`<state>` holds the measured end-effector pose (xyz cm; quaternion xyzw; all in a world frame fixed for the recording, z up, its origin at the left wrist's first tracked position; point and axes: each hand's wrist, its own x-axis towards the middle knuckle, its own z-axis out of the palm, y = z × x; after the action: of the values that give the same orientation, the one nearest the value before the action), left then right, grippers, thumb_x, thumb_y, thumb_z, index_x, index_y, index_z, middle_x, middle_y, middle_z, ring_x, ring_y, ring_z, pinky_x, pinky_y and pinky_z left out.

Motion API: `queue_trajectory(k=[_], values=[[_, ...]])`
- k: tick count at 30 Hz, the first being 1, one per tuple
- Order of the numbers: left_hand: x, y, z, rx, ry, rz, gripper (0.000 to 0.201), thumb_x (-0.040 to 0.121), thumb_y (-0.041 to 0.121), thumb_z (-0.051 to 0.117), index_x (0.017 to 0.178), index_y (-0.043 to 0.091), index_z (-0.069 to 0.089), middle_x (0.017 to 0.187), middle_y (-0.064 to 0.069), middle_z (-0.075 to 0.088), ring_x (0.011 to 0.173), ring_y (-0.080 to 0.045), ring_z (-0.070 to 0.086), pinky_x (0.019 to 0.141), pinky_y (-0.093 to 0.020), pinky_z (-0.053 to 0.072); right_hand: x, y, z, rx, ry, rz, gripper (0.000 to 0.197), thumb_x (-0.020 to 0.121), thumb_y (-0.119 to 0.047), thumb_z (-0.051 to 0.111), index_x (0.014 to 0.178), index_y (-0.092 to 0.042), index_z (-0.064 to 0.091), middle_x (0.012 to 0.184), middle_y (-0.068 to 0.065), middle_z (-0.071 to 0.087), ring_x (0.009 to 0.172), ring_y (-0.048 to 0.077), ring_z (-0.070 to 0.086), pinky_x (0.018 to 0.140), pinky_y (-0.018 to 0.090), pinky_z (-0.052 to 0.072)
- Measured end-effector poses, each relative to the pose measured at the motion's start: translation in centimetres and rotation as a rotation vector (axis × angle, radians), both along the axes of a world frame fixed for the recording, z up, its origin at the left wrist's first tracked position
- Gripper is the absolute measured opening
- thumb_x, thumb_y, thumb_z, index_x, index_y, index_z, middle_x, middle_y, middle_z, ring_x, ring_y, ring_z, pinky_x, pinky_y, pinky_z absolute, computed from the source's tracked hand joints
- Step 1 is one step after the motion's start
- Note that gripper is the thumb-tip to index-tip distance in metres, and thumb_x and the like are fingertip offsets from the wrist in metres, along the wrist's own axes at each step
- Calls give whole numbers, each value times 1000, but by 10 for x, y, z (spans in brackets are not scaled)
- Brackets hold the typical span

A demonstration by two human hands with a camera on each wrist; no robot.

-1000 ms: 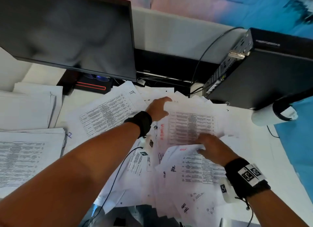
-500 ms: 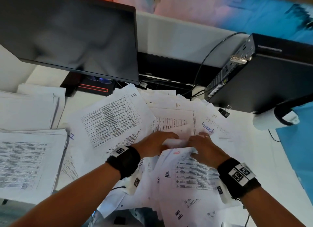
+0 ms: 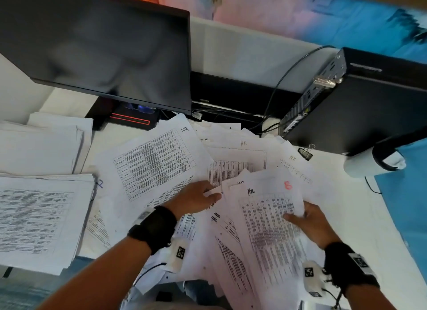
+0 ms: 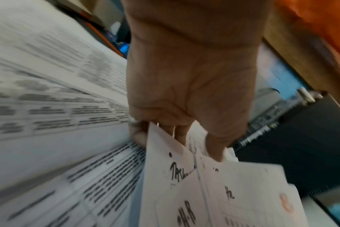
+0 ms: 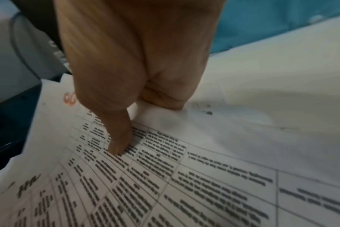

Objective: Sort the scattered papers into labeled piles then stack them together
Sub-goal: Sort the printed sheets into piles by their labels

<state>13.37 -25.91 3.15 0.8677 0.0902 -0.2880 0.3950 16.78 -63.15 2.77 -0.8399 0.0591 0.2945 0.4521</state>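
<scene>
A fanned bundle of printed sheets marked "HR" (image 3: 265,217) is held between both hands, low in the head view. My left hand (image 3: 211,196) pinches the bundle's left corner; in the left wrist view the left hand (image 4: 177,142) has its thumb on one side of the bundle (image 4: 213,199) and its fingers on the other. My right hand (image 3: 294,217) grips the right edge, and the right wrist view shows the right hand (image 5: 138,122) with the thumb on the printed table (image 5: 165,176). More loose sheets, one marked "IT" (image 3: 157,161), lie scattered beyond.
Two paper piles (image 3: 39,217) (image 3: 39,147) lie at the left. A black monitor (image 3: 104,43) stands behind, and a black computer case (image 3: 358,106) with cables (image 3: 288,83) at the back right. A binder clip (image 3: 306,152) and a white roll (image 3: 369,164) lie near the case.
Both hands drew back toward me and closed on the HR sheets. The bundle now sits raised and fanned between them, and the right hand has shifted to its right edge.
</scene>
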Motion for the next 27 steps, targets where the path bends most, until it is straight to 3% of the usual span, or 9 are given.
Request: queue_trajectory(k=[2,6,9,12,16,18,21,23,27], values=[[-14,5,7,-293,98,211,37,89,53,77,114,27,69,104,8,72,96,-16,70,75,-32,55,-11,2,-5,43,15,-77,28,89,-6,80,113,-21,75,102,-7,82,98,14,78,92,39,60],[-62,8,-2,-857,268,479,54,89,13,82,138,20,60,131,-9,73,122,-32,69,106,-54,52,-20,8,-11,110,10,-170,30,92,-6,78,119,-18,73,103,-6,82,99,15,78,80,25,61],[-84,-1,-19,-737,214,392,47,90,0,76,132,12,61,126,-8,75,119,-30,71,98,-42,57,-19,15,-10,118,29,-144,31,93,-11,78,122,-20,71,107,-9,81,102,13,77,91,33,59],[-74,-11,-24,-589,145,430,36,88,15,83,121,15,67,113,-8,79,109,-39,73,83,-42,57,-15,27,-7,116,36,-86,39,93,-19,79,128,-27,65,113,-10,79,106,10,74,94,33,57],[-47,-23,5,-788,128,596,27,97,8,72,124,12,67,116,-4,79,108,-18,76,79,-23,60,-5,49,-3,142,-31,-107,52,90,-14,81,133,-30,56,117,-12,74,105,8,73,81,22,59],[-40,-22,10,-955,177,724,32,100,16,69,132,10,67,131,-11,73,121,-23,70,94,-36,60,0,57,-3,141,-55,-137,42,93,-14,78,129,-26,62,113,-8,76,102,12,75,76,20,59],[-52,-15,6,-1156,212,822,47,108,33,56,150,11,54,151,-18,57,142,-37,52,122,-58,34,4,60,-7,156,-83,-246,26,97,-14,73,120,-22,66,109,-2,77,100,20,75,72,22,57],[-65,-18,0,-1109,238,748,46,109,33,53,151,15,52,150,-15,58,141,-36,54,120,-60,36,3,63,-8,185,-80,-312,24,98,-15,71,120,-23,65,111,-1,77,99,15,75,73,22,57],[-61,-37,-2,-743,190,548,58,88,31,85,137,15,59,135,-2,71,125,-20,67,110,-48,51,0,75,-8,196,-62,-226,33,94,-18,77,122,-24,61,113,-4,77,99,10,76,82,29,61]])
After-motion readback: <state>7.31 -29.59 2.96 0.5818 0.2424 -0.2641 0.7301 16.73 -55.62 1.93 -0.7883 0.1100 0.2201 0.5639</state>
